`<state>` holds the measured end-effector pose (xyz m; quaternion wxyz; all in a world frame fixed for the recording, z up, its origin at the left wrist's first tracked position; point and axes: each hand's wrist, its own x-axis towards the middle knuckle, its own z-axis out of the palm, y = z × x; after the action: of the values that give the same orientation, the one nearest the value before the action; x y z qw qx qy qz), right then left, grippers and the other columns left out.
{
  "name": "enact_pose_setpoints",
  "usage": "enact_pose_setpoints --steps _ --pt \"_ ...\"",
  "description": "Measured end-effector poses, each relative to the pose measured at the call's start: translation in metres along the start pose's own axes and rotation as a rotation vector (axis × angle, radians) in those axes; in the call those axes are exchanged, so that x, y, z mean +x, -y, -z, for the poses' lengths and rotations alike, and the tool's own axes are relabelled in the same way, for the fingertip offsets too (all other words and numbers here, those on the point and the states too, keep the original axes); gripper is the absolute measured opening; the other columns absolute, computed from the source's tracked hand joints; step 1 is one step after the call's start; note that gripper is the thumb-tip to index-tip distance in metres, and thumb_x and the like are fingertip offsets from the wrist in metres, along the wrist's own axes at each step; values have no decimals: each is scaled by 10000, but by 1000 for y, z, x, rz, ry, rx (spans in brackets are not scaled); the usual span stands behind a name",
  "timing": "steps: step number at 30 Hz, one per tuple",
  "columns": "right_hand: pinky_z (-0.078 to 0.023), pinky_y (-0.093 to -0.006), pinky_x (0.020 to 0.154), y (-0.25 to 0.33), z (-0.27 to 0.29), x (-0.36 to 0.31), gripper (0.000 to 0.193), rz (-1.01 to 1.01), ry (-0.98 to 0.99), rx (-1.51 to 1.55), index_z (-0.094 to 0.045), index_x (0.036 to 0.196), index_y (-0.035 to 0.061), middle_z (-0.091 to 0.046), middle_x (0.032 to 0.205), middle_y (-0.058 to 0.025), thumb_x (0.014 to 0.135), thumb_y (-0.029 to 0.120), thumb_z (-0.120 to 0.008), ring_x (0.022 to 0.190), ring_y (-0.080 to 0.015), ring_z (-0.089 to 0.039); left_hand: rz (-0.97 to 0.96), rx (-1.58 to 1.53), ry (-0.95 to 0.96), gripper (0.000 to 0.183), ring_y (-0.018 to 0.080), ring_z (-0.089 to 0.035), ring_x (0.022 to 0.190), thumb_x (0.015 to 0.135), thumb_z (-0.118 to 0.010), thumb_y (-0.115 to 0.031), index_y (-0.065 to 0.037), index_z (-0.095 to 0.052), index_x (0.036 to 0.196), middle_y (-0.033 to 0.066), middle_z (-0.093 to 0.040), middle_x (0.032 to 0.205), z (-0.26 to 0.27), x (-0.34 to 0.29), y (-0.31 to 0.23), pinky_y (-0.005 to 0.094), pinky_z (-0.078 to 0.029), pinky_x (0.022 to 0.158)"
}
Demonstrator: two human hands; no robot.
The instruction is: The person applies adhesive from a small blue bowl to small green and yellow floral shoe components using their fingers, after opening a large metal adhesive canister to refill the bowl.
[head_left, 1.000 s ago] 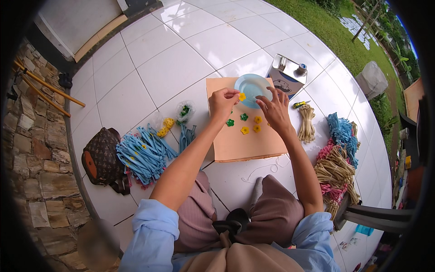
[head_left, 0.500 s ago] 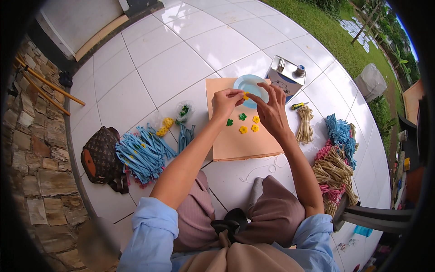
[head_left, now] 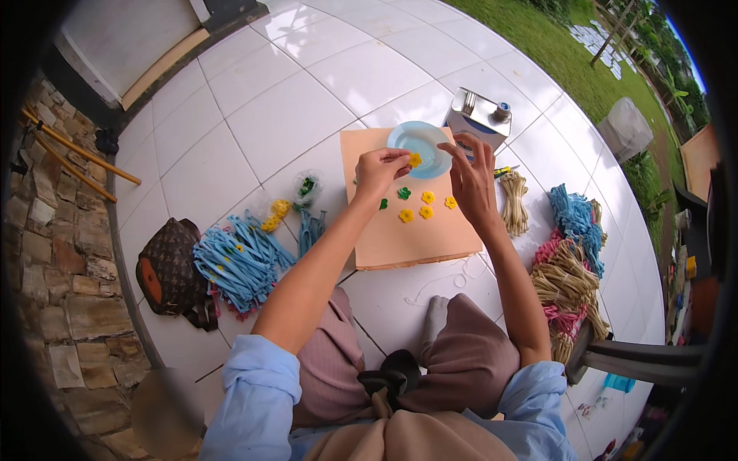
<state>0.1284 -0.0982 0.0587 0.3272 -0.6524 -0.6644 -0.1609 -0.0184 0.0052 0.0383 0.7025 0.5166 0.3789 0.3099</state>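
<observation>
My left hand [head_left: 375,178] pinches a small yellow flower [head_left: 415,160] between thumb and fingertips, above the near edge of a pale blue dish [head_left: 403,139]. To its right my right hand [head_left: 474,180] hovers with thumb and fingers apart, nothing visible between them. Beneath both is a tan cardboard sheet [head_left: 415,247]. Several yellow flowers lie on it between my forearms, among them one yellow flower [head_left: 406,216] nearest me. A green flower [head_left: 403,193] lies beside them, and another green piece [head_left: 383,203] is partly hidden by my left wrist.
A metal can [head_left: 478,119] stands behind the sheet. Right of it lie a yellow-and-black cutter [head_left: 503,170], a beige cord bundle [head_left: 514,201] and piled cords [head_left: 567,280]. At left are blue cords [head_left: 238,261], plastic bags of flowers [head_left: 307,188] and a brown bag [head_left: 171,265].
One more yellow flower now lies at the right of the group on the sheet. My right hand has moved away from the left, which keeps its yellow flower. The view shifted slightly.
</observation>
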Motion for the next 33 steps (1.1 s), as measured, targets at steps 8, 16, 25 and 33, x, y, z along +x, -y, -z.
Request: enact_pose_setpoints --steps 8,16,25,33 --pt "-461 -338 750 -64 -13 -55 308 -461 330 461 -483 1024 28 -590 816 -95 736 -7 -589 789 -230 -564 -304 697 292 96 190 -657 725 729 -656 -28 -16 -676 823 107 -672 775 -43 -21 35 283 -522 665" --pt "-480 -297 678 -54 -11 -56 331 -359 376 538 -462 1007 18 -587 815 -99 712 -24 -606 738 -210 -578 -572 1051 308 73 315 -618 747 739 -621 -12 2 -640 808 164 -630 808 -52 -26 53 365 -495 672" --pt "-496 -271 692 -43 -8 -27 376 -590 353 788 -402 1010 31 -594 777 -85 745 -23 -664 792 -143 -620 -482 561 91 157 147 -659 720 791 -658 -94 -8 -651 922 100 -672 812 -37 -9 24 260 -533 636" --pt "-441 -362 850 -24 -28 -8 219 -388 131 554 -529 1069 73 -555 1013 -102 851 60 -552 975 -237 -527 -303 467 -75 138 107 -645 646 786 -667 -96 -4 -656 888 73 -678 735 -2 2 2 222 -519 612"
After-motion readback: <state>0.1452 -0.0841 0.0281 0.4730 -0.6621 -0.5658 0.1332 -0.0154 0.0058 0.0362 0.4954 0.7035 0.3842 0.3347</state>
